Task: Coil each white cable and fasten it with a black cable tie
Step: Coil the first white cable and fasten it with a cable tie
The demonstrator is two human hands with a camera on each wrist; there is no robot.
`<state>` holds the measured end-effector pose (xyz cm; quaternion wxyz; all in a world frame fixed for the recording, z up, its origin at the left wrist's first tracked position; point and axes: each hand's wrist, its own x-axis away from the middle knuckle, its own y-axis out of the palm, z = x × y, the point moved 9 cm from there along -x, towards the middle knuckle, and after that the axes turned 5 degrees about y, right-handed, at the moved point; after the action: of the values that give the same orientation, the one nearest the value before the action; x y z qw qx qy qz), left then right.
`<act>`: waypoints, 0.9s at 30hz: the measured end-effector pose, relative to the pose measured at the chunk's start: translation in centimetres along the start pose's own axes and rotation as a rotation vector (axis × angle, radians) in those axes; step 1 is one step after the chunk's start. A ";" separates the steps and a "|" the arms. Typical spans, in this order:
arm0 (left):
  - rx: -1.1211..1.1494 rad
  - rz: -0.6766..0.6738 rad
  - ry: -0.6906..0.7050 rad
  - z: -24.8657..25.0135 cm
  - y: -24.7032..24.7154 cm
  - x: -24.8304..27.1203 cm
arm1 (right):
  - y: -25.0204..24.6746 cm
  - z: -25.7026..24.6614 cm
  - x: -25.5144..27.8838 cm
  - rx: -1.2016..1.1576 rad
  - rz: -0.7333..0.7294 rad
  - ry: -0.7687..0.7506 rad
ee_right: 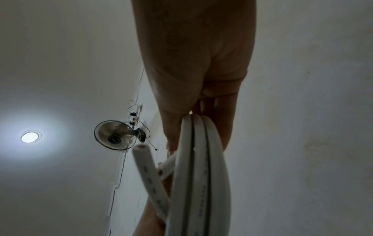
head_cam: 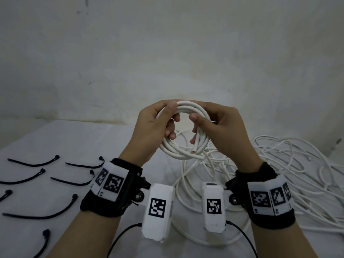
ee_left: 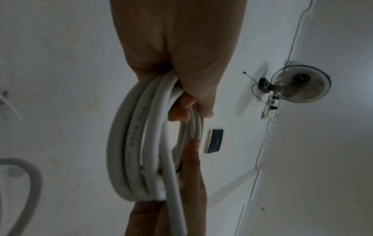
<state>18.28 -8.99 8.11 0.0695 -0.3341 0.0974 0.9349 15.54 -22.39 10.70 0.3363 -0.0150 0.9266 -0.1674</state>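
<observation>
A white cable coil [head_cam: 183,108] of several loops is held up above the table between both hands. My left hand [head_cam: 158,125] grips its left side, thumb on top and fingers curled through the ring. My right hand [head_cam: 214,125] grips the right side, thumb inside the ring. The coil's cut end [head_cam: 194,151] points down at the lower middle. In the left wrist view the coil [ee_left: 137,143] hangs from my fingers [ee_left: 181,108]. In the right wrist view the loops [ee_right: 199,175] run down from my hand, the cut end [ee_right: 141,148] sticking out left. Several black cable ties [head_cam: 35,162] lie on the left.
A loose tangle of white cables [head_cam: 279,174] covers the right half of the white table [head_cam: 74,138]. A plain wall stands behind. In the wrist views a wall fan [ee_left: 298,84] and a ceiling lamp [ee_right: 30,136] show overhead.
</observation>
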 end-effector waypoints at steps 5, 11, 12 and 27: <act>-0.053 0.010 0.065 0.6 -0.2 0.0 | 0.4 1.0 0.0 -0.090 -0.035 0.096; -0.108 0.009 0.083 0.6 -0.4 0.1 | 1.1 2.2 0.3 -0.254 -0.139 0.202; -0.105 0.008 0.077 0.5 -0.3 0.1 | 1.2 2.4 0.4 -0.281 -0.158 0.220; -0.083 0.069 0.131 1.6 -1.3 -0.1 | 3.2 2.4 -0.2 -0.432 0.099 0.422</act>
<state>17.65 -7.36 9.24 0.0168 -0.3937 0.0746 0.9161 17.45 -20.09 8.13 0.1331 -0.0057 0.9898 0.0509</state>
